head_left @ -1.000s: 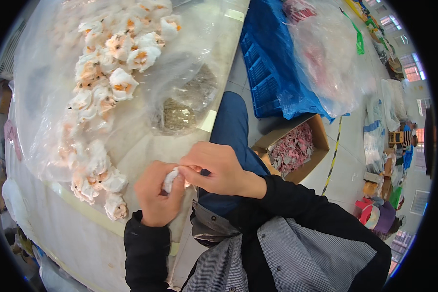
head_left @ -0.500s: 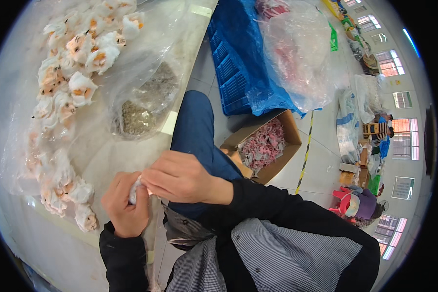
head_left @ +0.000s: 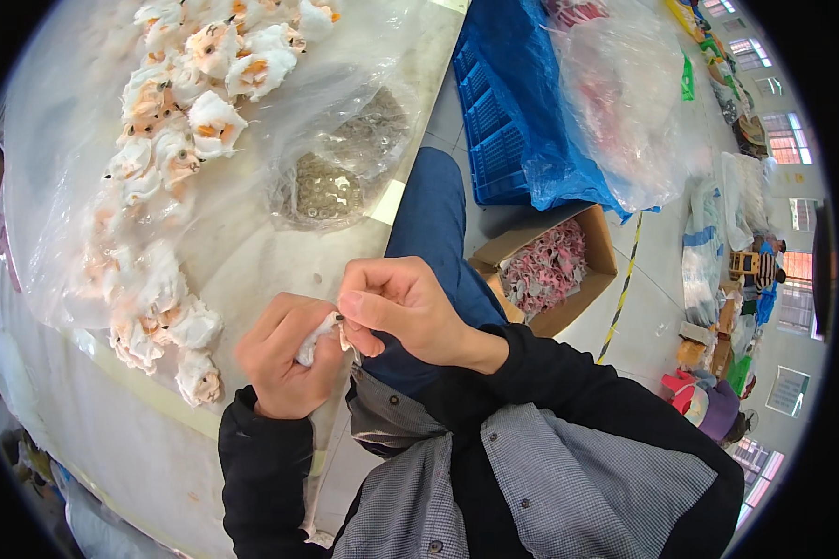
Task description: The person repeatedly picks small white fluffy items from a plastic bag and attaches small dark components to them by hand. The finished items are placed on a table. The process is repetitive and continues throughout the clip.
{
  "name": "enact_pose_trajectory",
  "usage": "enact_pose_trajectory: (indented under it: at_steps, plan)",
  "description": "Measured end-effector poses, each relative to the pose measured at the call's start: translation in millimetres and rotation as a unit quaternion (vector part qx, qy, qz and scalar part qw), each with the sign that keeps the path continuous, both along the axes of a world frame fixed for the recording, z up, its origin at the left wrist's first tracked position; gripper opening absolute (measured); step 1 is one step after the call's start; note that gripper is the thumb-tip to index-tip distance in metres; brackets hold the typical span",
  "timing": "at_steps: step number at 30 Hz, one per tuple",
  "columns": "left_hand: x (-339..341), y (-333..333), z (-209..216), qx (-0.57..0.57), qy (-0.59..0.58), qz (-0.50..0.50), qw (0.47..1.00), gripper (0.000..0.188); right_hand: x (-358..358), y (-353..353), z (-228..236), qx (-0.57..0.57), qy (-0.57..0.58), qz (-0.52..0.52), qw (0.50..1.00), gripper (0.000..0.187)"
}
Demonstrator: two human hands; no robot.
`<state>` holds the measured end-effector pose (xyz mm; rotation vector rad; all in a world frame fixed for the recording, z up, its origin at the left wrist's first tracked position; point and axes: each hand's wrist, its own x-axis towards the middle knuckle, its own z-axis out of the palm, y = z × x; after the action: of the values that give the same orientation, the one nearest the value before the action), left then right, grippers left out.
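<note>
Just above the table's edge, my left hand (head_left: 289,359) is closed around a small white plush piece (head_left: 313,343), which shows between thumb and fingers. My right hand (head_left: 408,312) meets it there, thumb and forefinger pinched beside a tiny dark spot at the piece's tip. A bit of peach-coloured fabric (head_left: 349,343) hangs below the right fingers. What the right fingertips grip is too small to make out. To the left lies a long heap of white fluffy plush pieces (head_left: 216,123) with orange patches and dark eyes, partly covered by clear plastic sheeting (head_left: 56,214).
A clear bag of small translucent parts (head_left: 326,186) lies on the pale table (head_left: 252,270). Right of the table stand a blue crate (head_left: 496,140) with bagged pink material and a cardboard box (head_left: 587,289) of pink and grey scraps. A person in purple (head_left: 720,410) sits at far right.
The view has shifted, so the surroundings sit farther right. My right hand has turned and its fingers have lifted apart somewhat, uncovering the white plush piece and a dark spot at its tip.
</note>
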<state>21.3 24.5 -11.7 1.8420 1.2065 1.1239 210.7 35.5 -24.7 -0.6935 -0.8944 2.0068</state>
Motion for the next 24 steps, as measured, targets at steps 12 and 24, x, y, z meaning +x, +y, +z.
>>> enact_pose_trajectory:
  at_steps: [12,24]
  plan:
    - [-28,4,-8,-0.128,-0.127,0.194,0.964,0.013,0,14,-7,0.485,-0.490,-0.164,0.706,0.024]
    - [-25,5,-13,-0.135,-0.134,0.172,0.967,0.011,-28,15,-4,0.536,-0.543,-0.105,0.638,0.018]
